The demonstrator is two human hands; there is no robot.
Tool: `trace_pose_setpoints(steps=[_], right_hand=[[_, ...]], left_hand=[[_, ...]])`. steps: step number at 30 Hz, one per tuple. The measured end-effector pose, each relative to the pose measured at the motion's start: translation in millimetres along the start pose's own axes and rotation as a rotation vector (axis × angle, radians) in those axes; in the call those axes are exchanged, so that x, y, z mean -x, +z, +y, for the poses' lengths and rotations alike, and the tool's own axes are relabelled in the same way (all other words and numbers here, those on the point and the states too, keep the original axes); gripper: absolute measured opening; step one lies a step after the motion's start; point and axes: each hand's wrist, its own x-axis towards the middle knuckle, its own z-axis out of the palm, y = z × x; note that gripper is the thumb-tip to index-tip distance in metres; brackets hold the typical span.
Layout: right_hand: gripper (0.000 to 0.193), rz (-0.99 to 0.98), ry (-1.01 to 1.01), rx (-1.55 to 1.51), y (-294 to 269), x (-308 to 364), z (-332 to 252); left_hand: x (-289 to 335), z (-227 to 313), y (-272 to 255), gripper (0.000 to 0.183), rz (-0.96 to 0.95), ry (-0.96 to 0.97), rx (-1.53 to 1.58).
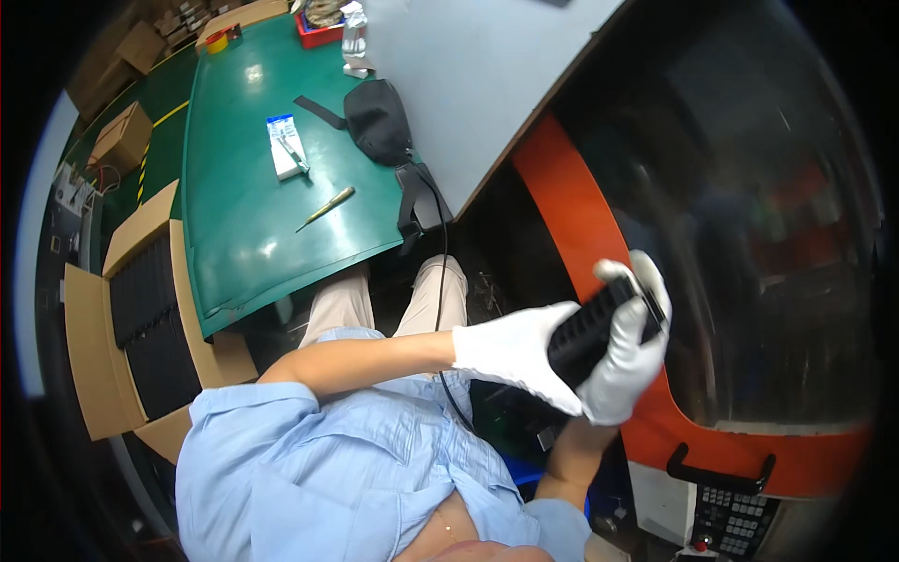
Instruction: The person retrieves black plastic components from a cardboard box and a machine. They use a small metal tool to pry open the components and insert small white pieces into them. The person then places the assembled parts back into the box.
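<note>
Both my hands wear white gloves and are closed around a black ribbed plastic part, in front of the orange machine door. My left hand grips its near left side. On the other side, my right hand wraps it, with fingers over the far end. The part is tilted, and the gloves hide much of its outline. Along its visible face runs a row of slots or ribs.
An orange machine door with a dark window and a black handle stands at right, above a keypad. The green table holds a screwdriver, a small white box and a black bag. An open carton contains black parts.
</note>
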Motion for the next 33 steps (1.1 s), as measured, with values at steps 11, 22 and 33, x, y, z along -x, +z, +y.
trace_pose_setpoints(steps=[11,22,33], right_hand=[[0.018,-0.219,0.215,-0.024,82,-44,171],[0.033,-0.367,0.888,-0.216,148,13,329],[0.027,0.063,0.926,0.053,201,-36,373]], left_hand=[[104,-63,-84,0.048,1.039,0.024,0.495],[200,-120,-115,0.036,1.486,0.005,0.698],[222,-130,-135,0.033,1.5,0.038,0.822]])
